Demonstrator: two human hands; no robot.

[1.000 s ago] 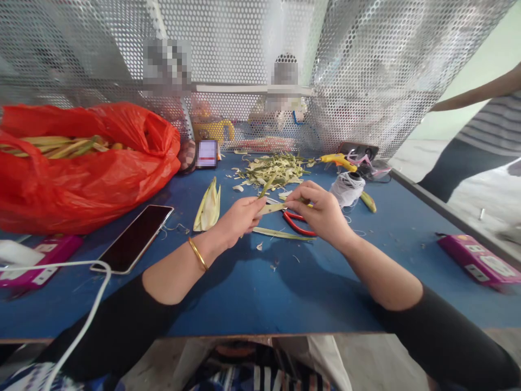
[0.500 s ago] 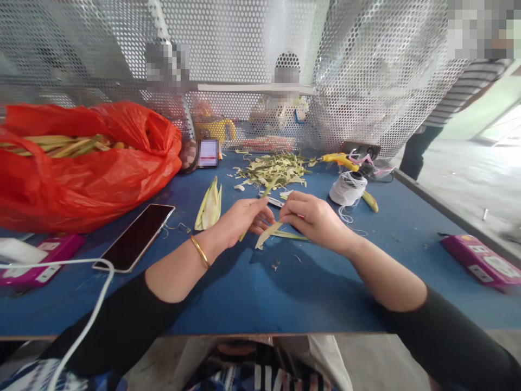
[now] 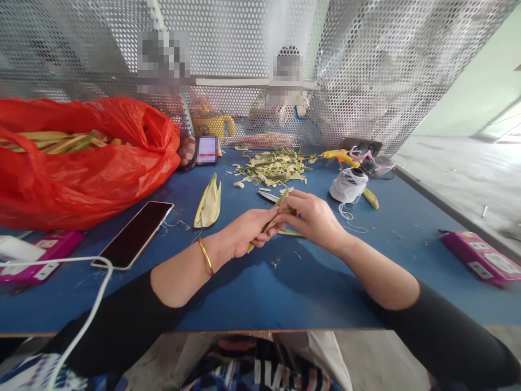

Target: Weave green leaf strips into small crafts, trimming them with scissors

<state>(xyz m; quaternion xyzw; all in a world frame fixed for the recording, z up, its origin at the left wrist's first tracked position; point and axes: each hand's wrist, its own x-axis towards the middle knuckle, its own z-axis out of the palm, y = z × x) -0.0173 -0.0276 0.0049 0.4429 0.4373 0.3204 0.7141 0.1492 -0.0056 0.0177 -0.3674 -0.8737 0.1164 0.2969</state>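
Note:
My left hand is closed round a narrow green husk strip, which pokes out below the fingers and slants up past the thumb. Close against it, my right hand pinches the strip's upper part between thumb and fingers. A small blue and red spot shows at the right fingers, too small to name. Under the hands, another green strip lies on the blue table. Just beyond them rests a metal blade-like tool, partly hidden. To the left of my hands lies a pale husk.
Husk scraps are heaped at the back. A red plastic bag of husks and a phone lie left. Rightward are a white thread spool, a yellow glue gun and a purple power strip. Perforated mesh borders the back.
My right hand has brought the pale strip that hung from its fingers up to my left hand, and the hands now meet. The striped-shirted person at the right is out of view.

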